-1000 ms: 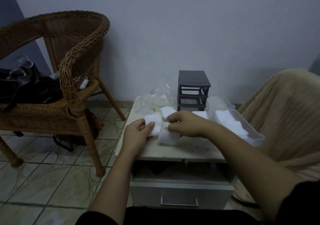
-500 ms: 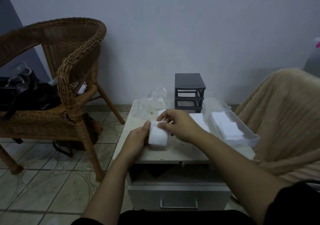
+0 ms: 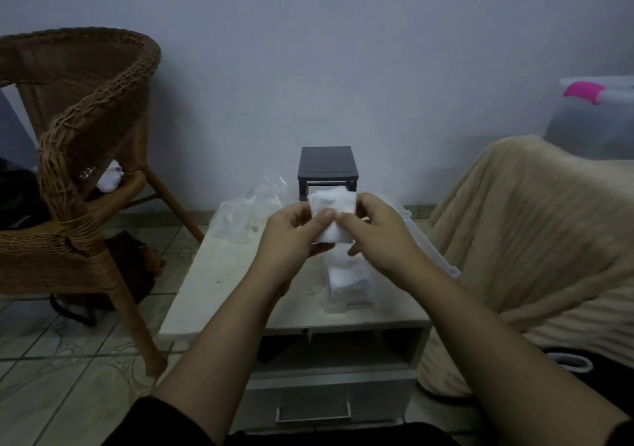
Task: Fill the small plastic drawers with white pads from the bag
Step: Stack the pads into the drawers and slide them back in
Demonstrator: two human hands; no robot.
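Observation:
Both hands hold a small stack of white pads raised above the low table. My left hand pinches the stack from the left, my right hand from the right, thumbs meeting on its front. Under my hands a clear plastic drawer with white pads in it lies on the table. The dark grey drawer frame stands at the table's back, partly hidden by the pads. A crumpled clear bag lies at the back left. Another clear drawer shows past my right wrist.
A wicker chair with dark things on its seat stands left of the table on tiled floor. A beige blanket-covered seat fills the right, with a clear storage box behind it. The table has a drawer with a metal handle below.
Both hands have lifted the pad stack up off the table and toward the drawer frame. The view has tilted, bringing the storage box at right into sight.

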